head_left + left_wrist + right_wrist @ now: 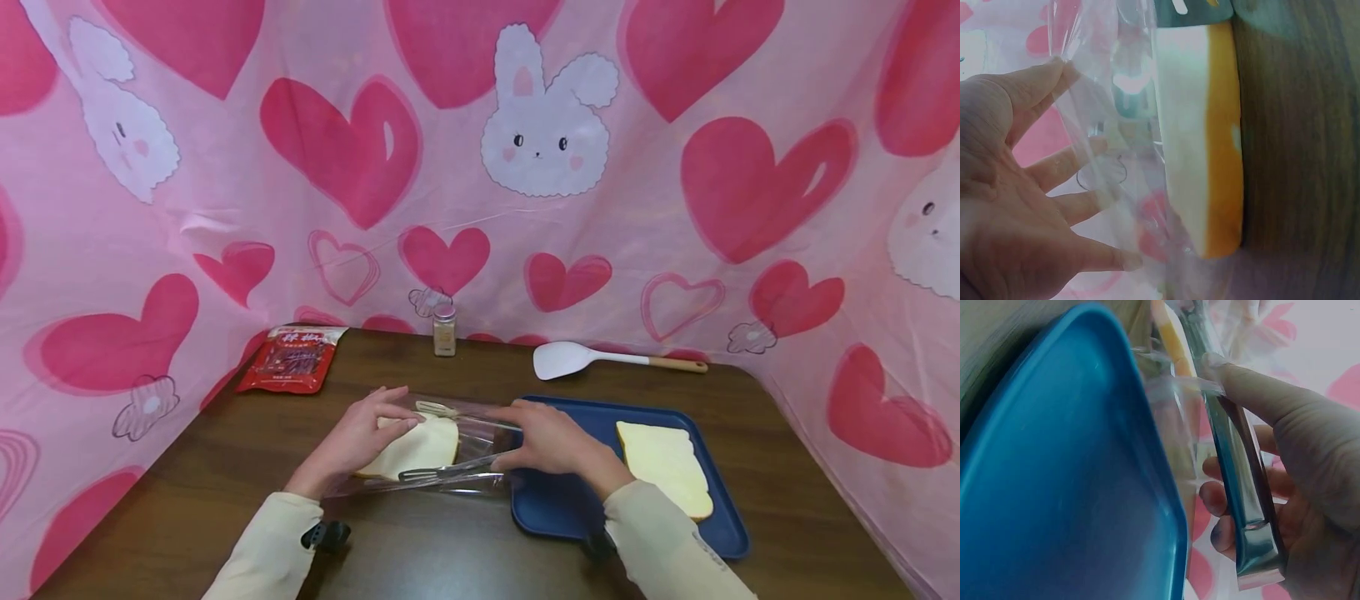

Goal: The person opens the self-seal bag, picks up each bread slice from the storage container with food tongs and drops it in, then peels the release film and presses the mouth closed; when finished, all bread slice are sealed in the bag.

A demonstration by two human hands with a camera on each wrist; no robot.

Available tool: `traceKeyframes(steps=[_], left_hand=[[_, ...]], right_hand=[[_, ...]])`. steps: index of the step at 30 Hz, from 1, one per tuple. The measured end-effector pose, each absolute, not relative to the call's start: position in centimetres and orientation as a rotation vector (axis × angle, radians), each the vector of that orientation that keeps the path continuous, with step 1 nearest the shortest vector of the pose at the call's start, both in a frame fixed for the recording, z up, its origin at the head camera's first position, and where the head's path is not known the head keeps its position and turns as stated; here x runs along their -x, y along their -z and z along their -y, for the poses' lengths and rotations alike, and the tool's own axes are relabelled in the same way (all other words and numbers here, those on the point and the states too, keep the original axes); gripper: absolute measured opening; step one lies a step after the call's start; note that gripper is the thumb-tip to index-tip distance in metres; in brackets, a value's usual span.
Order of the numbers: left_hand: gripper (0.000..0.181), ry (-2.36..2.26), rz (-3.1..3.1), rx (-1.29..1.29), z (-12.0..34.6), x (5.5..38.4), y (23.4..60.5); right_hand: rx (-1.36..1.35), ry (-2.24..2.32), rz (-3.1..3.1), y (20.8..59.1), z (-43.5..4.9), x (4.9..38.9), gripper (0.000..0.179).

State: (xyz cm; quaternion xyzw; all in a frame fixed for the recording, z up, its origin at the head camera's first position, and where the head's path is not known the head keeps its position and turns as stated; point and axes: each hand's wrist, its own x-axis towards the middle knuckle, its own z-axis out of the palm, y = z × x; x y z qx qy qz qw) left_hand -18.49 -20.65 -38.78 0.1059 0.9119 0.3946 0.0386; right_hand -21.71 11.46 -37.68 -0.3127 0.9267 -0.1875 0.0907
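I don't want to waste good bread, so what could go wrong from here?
The tongs in the right hand lie close against the thin clear bag, so their tips might snag or tear it. They straddle the bread slice by the left hand, so a hard squeeze could dent it. The right sleeve reaches over the blue tray near the second slice, and might brush it.

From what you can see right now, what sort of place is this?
Probably a table set up for preparing food, not clearly a real kitchen: a bread slice lies on a tray, a spatula lies behind it, and printed cloth encloses the far side.
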Motion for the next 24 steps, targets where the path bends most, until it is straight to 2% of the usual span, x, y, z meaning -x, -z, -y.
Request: traceKeyframes(steps=[7, 14, 24], left_hand=[[0.021, -1.162, -2.821, -0.305, 21.1, 18.4, 38.8], [0.022, -1.235, -2.764, -0.277, 21.2, 18.4, 38.5], [0.02, -1.167, -2.841, -0.346, 21.2, 18.6, 38.7]], right_hand=[[0.972, 0.494, -2.775, 37.2, -10.2, 21.8, 0.076], [0.899, 0.448, -2.832, 36.8, -11.2, 21.7, 0.071], [0.957, 0.517, -2.795, 37.3, -10.8, 21.8, 0.07]])
